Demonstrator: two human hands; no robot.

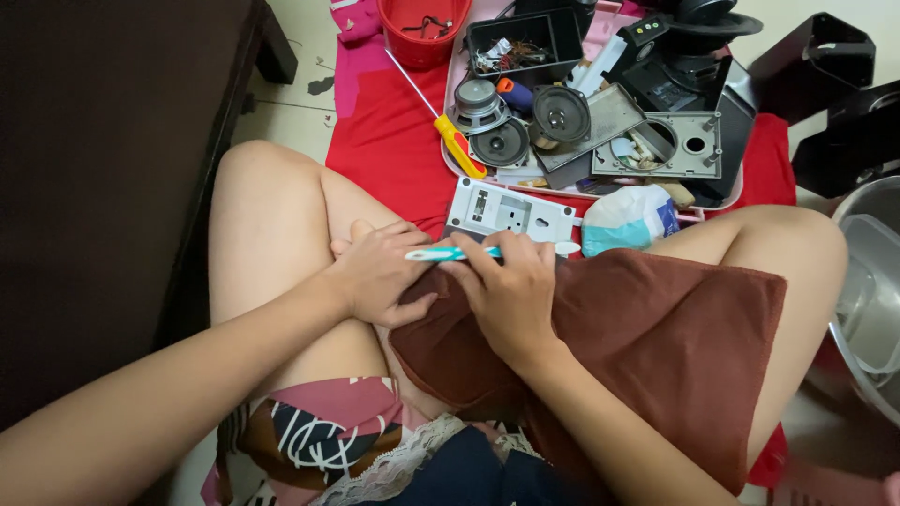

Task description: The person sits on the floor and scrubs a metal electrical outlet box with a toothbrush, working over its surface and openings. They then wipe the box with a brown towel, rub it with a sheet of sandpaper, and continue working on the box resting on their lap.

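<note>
My right hand (511, 295) grips a toothbrush (450, 253) with a teal and white handle, held level, its white head end poking out on the right. My left hand (380, 276) rests beside it on my lap, fingers curled against the edge of a brown cloth (675, 347) and touching the toothbrush handle. The cloth drapes over my right thigh. Just beyond my hands lies a white plastic device panel (511, 211) with square cut-outs.
A pink tray (452, 159) on a red cloth (389, 141) holds several speaker cones, a yellow-handled screwdriver (450, 136), a grey panel and black casing parts. A red bowl (422, 28) sits farther back. A metal basin (867, 281) is at right, dark furniture at left.
</note>
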